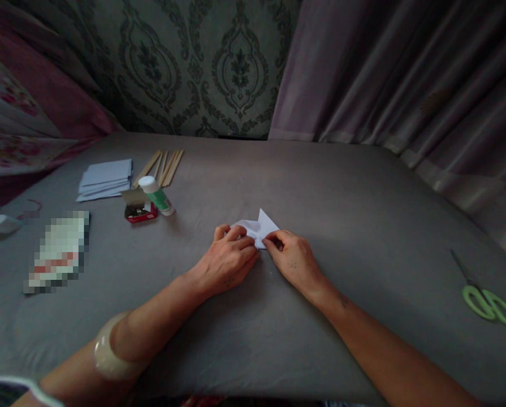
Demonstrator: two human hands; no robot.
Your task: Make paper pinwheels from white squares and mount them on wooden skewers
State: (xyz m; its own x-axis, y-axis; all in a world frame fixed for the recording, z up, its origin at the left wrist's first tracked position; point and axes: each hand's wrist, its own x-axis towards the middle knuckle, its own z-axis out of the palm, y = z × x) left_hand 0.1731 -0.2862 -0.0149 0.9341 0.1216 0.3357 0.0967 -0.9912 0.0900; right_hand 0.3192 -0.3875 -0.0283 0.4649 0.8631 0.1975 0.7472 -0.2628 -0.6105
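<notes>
A small folded white paper (259,228) lies on the grey cloth-covered surface (329,192), near its middle. My left hand (229,260) rests on the paper's left part, fingers curled and pressing it down. Close against it, my right hand (293,259) pinches the paper's near right edge between thumb and fingers. One pointed corner of the paper sticks up beyond both hands. A pale bangle (111,353) sits on my left forearm.
At the back left lie a stack of white paper sheets (106,178), several wooden sticks (163,165), a glue stick (157,195) and a small red open box (139,208). Green-handled scissors (488,299) lie at the right edge. A blurred-out flat item (60,251) lies left. Curtains hang behind.
</notes>
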